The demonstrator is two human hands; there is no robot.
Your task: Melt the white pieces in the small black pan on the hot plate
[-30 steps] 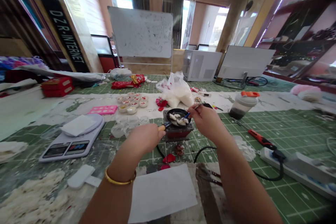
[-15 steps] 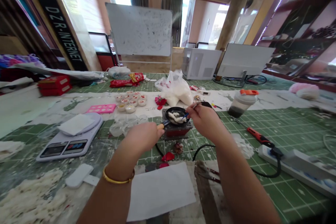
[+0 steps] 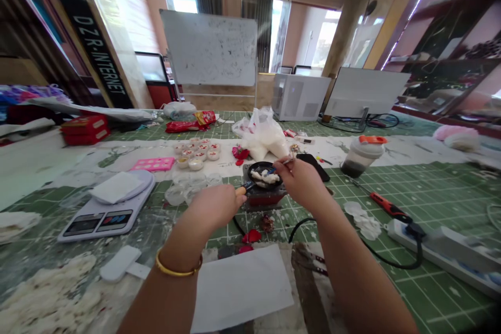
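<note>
My left hand (image 3: 217, 207) is closed around the wooden-ended handle of a small black frying pan (image 3: 255, 183). The pan rests over a small dark red hot plate (image 3: 266, 199). White lumpy wax-like material (image 3: 266, 177) lies in the pan. My right hand (image 3: 297, 177) pinches a thin stirring tool (image 3: 273, 170) whose blue part reaches into the white stuff; its exact kind is too small to tell. Just behind the pan stands a clear plastic bag of white granules (image 3: 266, 141). A black phone (image 3: 313, 166) lies beyond my right hand.
To the left are a kitchen scale (image 3: 109, 211), a pink mould (image 3: 153, 164), several filled cups (image 3: 195, 163) and clear cups (image 3: 182, 190). On the right stand a shaker bottle (image 3: 362, 154), a red-handled soldering iron (image 3: 389, 206) and a power strip (image 3: 438, 250). White paper (image 3: 246, 289) lies in front.
My right hand has shifted slightly left and down, moving the tool and the white material in the pan. The left hand keeps its hold on the handle. The view has tilted slightly.
</note>
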